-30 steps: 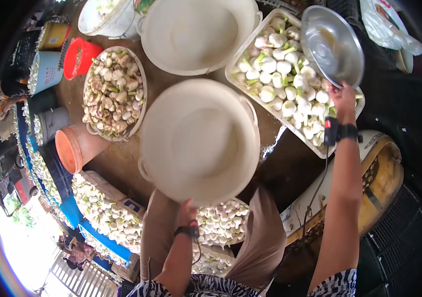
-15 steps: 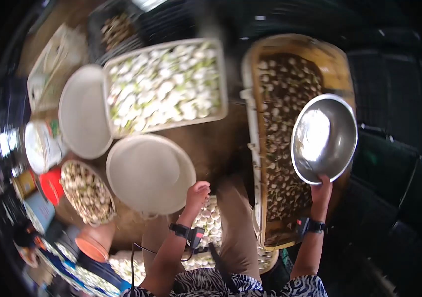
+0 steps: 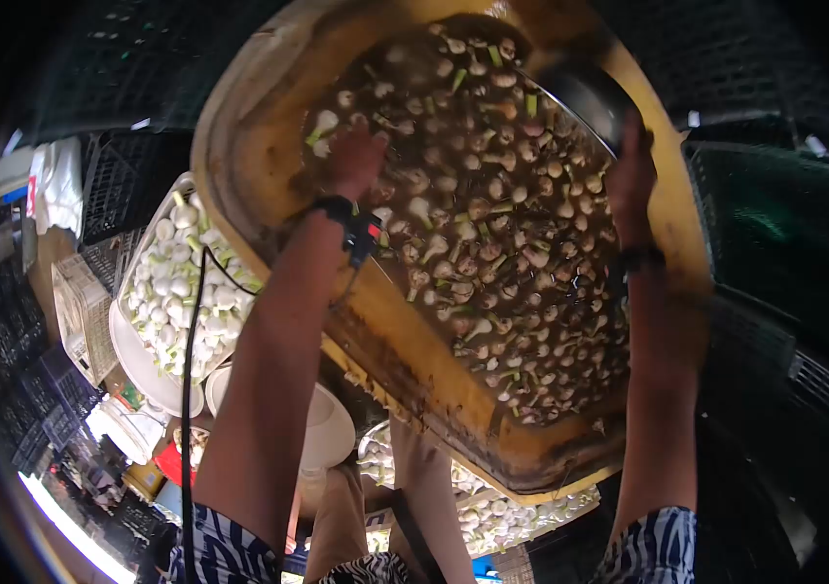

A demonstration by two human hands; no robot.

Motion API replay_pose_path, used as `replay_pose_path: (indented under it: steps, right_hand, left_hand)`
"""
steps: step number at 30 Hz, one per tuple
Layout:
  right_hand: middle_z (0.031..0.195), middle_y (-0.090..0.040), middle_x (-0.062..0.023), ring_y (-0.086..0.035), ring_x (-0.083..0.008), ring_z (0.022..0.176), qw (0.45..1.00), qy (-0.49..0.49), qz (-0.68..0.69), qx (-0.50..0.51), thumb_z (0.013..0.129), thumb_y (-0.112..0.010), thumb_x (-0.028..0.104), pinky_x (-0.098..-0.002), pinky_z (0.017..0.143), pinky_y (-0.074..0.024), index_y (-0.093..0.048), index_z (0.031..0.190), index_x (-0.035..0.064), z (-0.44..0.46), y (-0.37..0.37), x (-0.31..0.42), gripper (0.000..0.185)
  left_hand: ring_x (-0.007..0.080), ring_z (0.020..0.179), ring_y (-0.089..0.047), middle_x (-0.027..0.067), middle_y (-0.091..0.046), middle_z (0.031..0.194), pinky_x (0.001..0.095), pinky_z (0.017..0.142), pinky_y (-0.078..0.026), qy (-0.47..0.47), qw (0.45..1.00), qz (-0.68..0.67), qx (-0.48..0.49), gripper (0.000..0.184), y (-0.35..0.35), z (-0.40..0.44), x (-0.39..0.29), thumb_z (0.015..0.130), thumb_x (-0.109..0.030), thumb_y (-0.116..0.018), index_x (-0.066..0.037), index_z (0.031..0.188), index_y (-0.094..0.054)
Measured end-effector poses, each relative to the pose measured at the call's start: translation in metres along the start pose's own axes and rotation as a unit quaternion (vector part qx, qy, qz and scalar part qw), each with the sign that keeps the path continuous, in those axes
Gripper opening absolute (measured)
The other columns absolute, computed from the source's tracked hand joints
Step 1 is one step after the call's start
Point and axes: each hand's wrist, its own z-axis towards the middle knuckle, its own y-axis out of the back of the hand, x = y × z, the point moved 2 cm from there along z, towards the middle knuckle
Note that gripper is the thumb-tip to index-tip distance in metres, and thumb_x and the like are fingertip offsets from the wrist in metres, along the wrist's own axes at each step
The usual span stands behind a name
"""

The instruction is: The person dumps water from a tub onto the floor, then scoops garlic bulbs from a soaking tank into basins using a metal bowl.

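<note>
A large yellow tub point(image 3: 424, 346) holds murky brown water with several garlic bulbs point(image 3: 492, 243) in it. At the tub's left part, my left hand point(image 3: 354, 161) is at the water among the bulbs, its fingers spread. Over on the right side, my right hand point(image 3: 631, 170) grips the rim of the metal bowl point(image 3: 590, 97). The bowl is tilted on its side, its lower edge at the water and bulbs. What lies inside the bowl is hard to make out.
Left of the tub stands a tray of white garlic point(image 3: 176, 292), with pale round basins point(image 3: 327, 428) below it. More garlic point(image 3: 502, 521) lies in containers near my legs. Dark crates point(image 3: 755, 68) surround the tub. A cable point(image 3: 191, 409) hangs by my left arm.
The view has turned to the tub. My right hand has brought the metal bowl down to the water's surface. My left hand has moved from beside the pale basin to the bulbs and opened.
</note>
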Motion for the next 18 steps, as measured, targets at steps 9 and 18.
replay_pose_path:
  steps: [9,18]
  right_hand:
    - [0.101,-0.054,-0.0169,-0.06,-0.0321,0.086,0.942,-0.054,0.25,0.216,0.074,-0.048,-0.009,-0.0379,0.074,-0.0489,-0.028,0.137,0.0267,-0.06,-0.088,-0.045,0.075]
    - [0.091,-0.059,-0.0211,-0.057,-0.0413,0.079,0.932,-0.067,0.101,0.341,0.07,-0.049,-0.005,-0.0473,0.068,-0.0449,-0.023,0.137,0.0108,-0.214,-0.05,-0.024,0.074]
  left_hand:
    - [0.033,0.12,-0.041,0.0241,-0.042,0.129,0.0409,0.098,-0.033,0.078,0.955,-0.171,0.232,0.073,-0.085,-0.013,0.05,0.081,-0.052,-0.049,-0.001,0.131,-0.034]
    - [0.0151,0.091,-0.055,0.0077,-0.06,0.1,0.028,0.078,-0.043,0.115,0.89,-0.268,0.35,0.05,-0.15,-0.115,-0.004,0.083,-0.048,-0.054,-0.004,0.108,-0.054]
